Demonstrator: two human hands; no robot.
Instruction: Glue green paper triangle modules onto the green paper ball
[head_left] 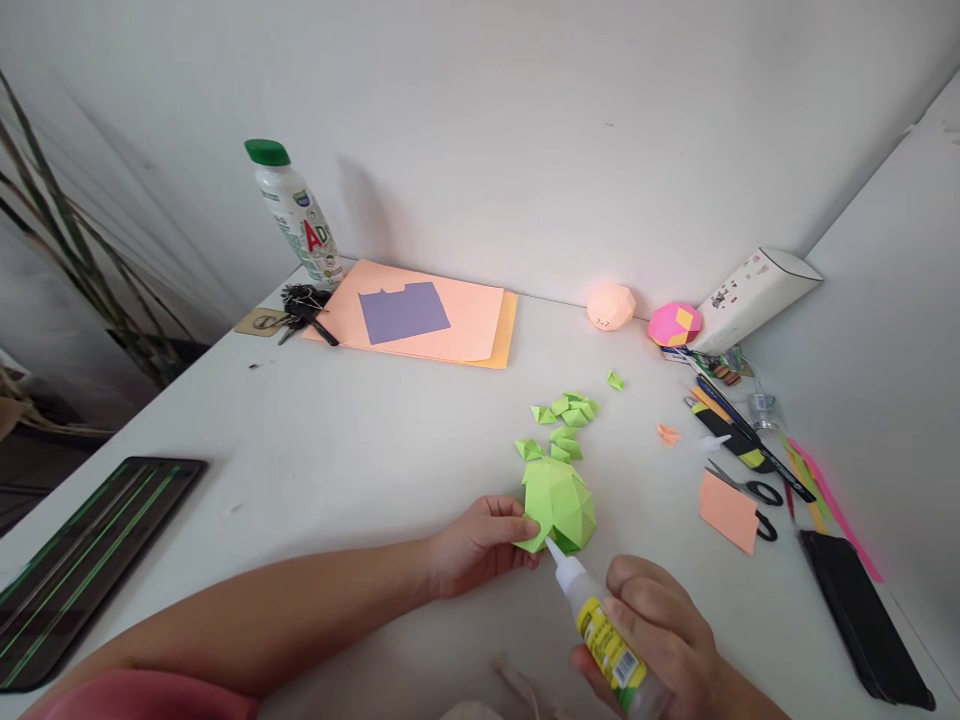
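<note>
A faceted green paper ball [564,498], partly built with an opening at its lower side, is pinched at its left edge by my left hand [484,545]. My right hand [664,625] wraps around a white glue bottle [611,640] with a yellow label. The bottle tilts up to the left, and its nozzle tip meets or nearly meets the green paper beside my left thumb; I cannot tell if they touch. Several small folded green paper pieces [574,408] lie just beyond the ball, with one green piece [615,380] farther off.
Peach paper sheets [465,310] with a purple scrap [405,312], keys [304,305] and a white bottle [296,215] are at the back left. A tablet [97,560] lies left. Scissors [750,487], pens [750,435], a black case [862,615] and paper balls [610,306] sit right.
</note>
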